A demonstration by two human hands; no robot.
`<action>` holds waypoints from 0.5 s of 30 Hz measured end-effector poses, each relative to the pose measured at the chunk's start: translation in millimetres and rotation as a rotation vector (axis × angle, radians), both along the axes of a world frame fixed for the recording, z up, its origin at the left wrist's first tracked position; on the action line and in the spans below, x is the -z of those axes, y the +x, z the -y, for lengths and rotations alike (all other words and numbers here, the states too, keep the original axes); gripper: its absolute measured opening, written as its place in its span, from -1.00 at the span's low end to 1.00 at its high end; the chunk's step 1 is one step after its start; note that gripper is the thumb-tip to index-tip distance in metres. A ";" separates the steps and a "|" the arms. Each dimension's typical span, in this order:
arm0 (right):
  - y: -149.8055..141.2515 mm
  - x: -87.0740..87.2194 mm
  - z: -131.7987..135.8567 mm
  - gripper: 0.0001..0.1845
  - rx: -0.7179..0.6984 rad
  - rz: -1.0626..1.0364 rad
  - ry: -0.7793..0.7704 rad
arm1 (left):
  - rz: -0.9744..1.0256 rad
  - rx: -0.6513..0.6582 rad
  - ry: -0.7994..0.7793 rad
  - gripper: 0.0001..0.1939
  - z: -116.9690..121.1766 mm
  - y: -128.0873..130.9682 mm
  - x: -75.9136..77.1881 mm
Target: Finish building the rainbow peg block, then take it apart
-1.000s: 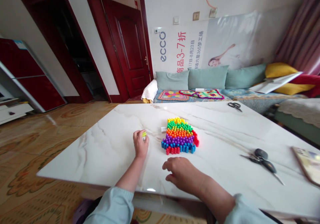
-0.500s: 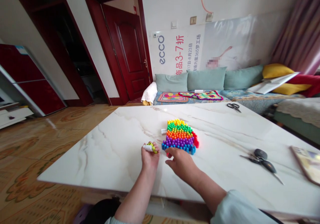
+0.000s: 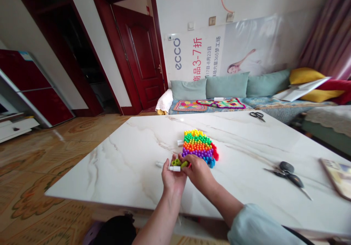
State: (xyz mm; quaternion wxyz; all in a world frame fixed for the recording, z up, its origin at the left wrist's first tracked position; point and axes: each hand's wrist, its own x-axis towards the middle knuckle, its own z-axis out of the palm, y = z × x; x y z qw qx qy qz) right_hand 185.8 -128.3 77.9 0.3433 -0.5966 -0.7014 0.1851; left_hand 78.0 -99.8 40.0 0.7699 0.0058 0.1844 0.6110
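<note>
A block of small pegs in rainbow rows [image 3: 199, 146] lies on the white marble table [image 3: 246, 153]. My left hand [image 3: 171, 177] is held palm up just in front of it, cupping a few loose pegs, yellow-green [image 3: 176, 162] and white [image 3: 174, 168]. My right hand [image 3: 199, 172] comes in from the right, its fingers pinched on a yellow-green peg [image 3: 184, 164] over the left palm and partly covering the block's near left corner. One white peg [image 3: 159, 163] lies on the table left of my hands, another [image 3: 180, 142] rests beside the block.
Black-handled scissors [image 3: 287, 175] lie at the right, a second pair [image 3: 257, 115] at the far edge. A printed card or book [image 3: 338, 177] sits at the right edge. Behind the table stand a sofa with green cushions [image 3: 227, 86] and a dark red door [image 3: 142, 51].
My left hand has come from the table's left towards the block and turned palm up with pegs in it. My right hand rose off the table and met it.
</note>
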 end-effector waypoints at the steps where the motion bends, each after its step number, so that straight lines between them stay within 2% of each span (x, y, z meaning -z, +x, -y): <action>1: 1.3 -1.3 -0.2 -0.80 -0.004 -0.006 0.012 | 0.020 0.013 -0.037 -0.77 1.8 -0.6 -2.5; 4: 5.3 -5.9 0.9 -0.82 -0.009 -0.029 0.037 | 0.049 0.031 -0.080 -0.77 4.5 -3.8 -4.8; 9: 17.9 -12.6 1.3 -0.80 0.041 -0.021 0.066 | -0.018 0.018 -0.129 -0.83 -1.4 -16.3 3.1; 12: 35.2 -16.3 -3.3 -0.81 0.144 -0.035 0.096 | -0.016 0.027 -0.189 -0.78 -9.1 -27.5 7.5; 15: 57.3 -19.5 -9.6 -0.78 0.261 -0.093 0.120 | -0.030 0.060 -0.150 -0.71 -18.3 -37.4 12.5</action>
